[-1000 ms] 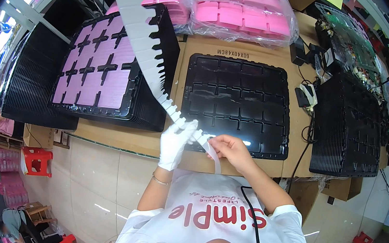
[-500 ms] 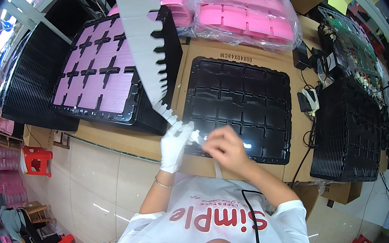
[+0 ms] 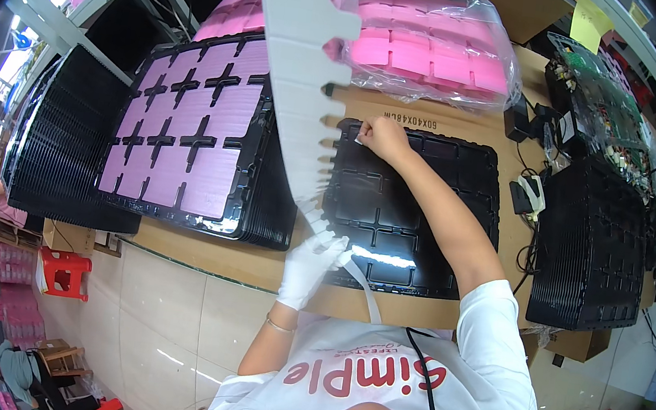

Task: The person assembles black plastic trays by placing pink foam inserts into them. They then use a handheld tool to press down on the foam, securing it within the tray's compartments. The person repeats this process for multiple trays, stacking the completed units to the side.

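My left hand, in a white glove, is closed round the lower part of a long white notched strip. The strip rises from my fist toward the far edge and looks very large close to the camera. A thin white band hangs from that fist toward my shirt. Bare and pinched together, my right hand is over the far left corner of a black compartment tray. A tiny white bit shows at its fingertips, too small to name. My right forearm crosses above the tray.
At left stands a stack of black trays topped with pink foam sheets, beside another tray stack. Bagged pink foam lies at the back. Right are more black trays, cables and circuit boards. Cardboard covers the table.
My right hand has gone from beside my left hand to the tray's far left corner. The notched strip has swung to the right in view and stands more upright.
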Demonstrator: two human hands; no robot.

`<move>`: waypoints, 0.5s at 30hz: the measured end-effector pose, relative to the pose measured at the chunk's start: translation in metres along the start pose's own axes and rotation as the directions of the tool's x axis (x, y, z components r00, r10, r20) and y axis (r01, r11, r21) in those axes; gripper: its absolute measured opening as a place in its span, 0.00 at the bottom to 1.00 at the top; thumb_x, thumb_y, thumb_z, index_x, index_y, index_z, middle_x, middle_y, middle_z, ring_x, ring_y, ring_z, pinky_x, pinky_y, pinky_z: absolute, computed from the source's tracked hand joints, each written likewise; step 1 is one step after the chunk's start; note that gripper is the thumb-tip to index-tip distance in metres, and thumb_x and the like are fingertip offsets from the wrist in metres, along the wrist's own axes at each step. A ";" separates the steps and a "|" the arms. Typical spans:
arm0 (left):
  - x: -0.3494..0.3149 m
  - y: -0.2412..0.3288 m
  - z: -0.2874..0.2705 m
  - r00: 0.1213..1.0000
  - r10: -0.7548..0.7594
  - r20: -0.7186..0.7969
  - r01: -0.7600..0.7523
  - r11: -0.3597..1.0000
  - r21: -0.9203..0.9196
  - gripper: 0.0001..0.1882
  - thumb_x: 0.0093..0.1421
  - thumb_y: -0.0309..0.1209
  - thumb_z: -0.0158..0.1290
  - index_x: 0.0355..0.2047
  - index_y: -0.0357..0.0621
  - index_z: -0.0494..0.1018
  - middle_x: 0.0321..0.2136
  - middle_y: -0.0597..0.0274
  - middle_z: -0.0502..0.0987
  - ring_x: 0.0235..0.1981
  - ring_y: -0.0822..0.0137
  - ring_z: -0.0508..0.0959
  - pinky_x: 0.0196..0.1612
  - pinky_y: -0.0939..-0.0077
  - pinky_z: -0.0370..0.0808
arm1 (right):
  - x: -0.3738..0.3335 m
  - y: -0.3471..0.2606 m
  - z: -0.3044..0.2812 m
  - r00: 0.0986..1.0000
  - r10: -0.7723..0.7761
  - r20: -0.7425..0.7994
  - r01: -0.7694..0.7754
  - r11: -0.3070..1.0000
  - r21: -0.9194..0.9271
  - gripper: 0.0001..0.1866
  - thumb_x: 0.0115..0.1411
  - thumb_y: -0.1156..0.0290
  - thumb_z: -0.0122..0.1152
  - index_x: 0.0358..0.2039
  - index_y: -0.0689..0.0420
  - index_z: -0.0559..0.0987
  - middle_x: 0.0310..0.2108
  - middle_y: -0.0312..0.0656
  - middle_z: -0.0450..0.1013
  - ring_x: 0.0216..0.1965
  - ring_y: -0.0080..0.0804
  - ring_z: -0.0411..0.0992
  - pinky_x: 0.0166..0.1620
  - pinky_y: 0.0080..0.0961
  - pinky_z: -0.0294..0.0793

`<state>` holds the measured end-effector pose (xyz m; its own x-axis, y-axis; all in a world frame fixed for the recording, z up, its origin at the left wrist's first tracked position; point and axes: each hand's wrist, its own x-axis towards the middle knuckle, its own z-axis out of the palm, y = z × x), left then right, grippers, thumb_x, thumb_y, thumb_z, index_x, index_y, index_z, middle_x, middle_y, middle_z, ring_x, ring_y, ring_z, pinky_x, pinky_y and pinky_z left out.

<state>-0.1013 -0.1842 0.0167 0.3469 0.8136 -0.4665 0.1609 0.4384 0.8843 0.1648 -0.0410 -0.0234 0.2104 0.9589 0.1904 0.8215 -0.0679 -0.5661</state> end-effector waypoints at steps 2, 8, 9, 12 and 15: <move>-0.001 0.003 0.001 1.000 -0.006 0.014 0.006 1.000 0.006 0.18 0.61 0.31 0.59 0.47 0.32 0.75 0.36 0.62 0.80 0.32 0.77 0.80 0.32 0.86 0.75 | 0.004 0.002 -0.004 0.999 -0.012 0.029 0.013 0.999 -0.042 0.06 0.46 0.69 0.67 0.21 0.57 0.81 0.24 0.45 0.78 0.31 0.45 0.77 0.39 0.38 0.75; -0.002 0.008 -0.001 0.999 -0.021 0.031 0.020 0.999 0.031 0.20 0.60 0.33 0.60 0.48 0.29 0.74 0.34 0.61 0.80 0.31 0.78 0.79 0.32 0.86 0.76 | 0.012 0.003 0.002 0.999 0.023 0.044 -0.017 0.992 -0.128 0.05 0.45 0.70 0.66 0.22 0.57 0.83 0.25 0.50 0.78 0.32 0.47 0.78 0.40 0.40 0.76; -0.001 0.007 -0.001 1.000 -0.020 0.022 0.019 0.999 0.025 0.18 0.60 0.32 0.60 0.46 0.31 0.75 0.36 0.60 0.81 0.32 0.77 0.80 0.32 0.86 0.76 | 0.010 0.001 0.001 0.998 0.038 0.052 -0.031 0.993 -0.118 0.05 0.45 0.70 0.66 0.22 0.57 0.83 0.25 0.50 0.78 0.32 0.47 0.78 0.40 0.40 0.77; 0.000 0.004 -0.001 1.000 -0.013 0.020 0.013 1.000 0.021 0.16 0.61 0.31 0.60 0.45 0.32 0.76 0.37 0.60 0.81 0.33 0.75 0.81 0.32 0.86 0.76 | 0.010 0.001 0.004 0.999 0.048 0.022 -0.045 0.994 -0.103 0.06 0.44 0.71 0.64 0.22 0.58 0.84 0.24 0.54 0.77 0.32 0.51 0.78 0.41 0.42 0.77; -0.002 0.006 -0.002 1.000 -0.013 0.023 0.013 1.000 0.008 0.19 0.60 0.32 0.60 0.46 0.30 0.75 0.35 0.61 0.81 0.31 0.78 0.79 0.33 0.86 0.76 | 0.009 -0.004 0.000 0.999 0.040 0.024 -0.038 0.996 -0.083 0.06 0.44 0.71 0.64 0.23 0.59 0.85 0.24 0.54 0.77 0.31 0.53 0.78 0.41 0.43 0.77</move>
<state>-0.1029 -0.1823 0.0225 0.3662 0.7985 -0.4778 0.1725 0.4463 0.8781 0.1632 -0.0321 -0.0193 0.2301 0.9618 0.1482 0.8539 -0.1265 -0.5048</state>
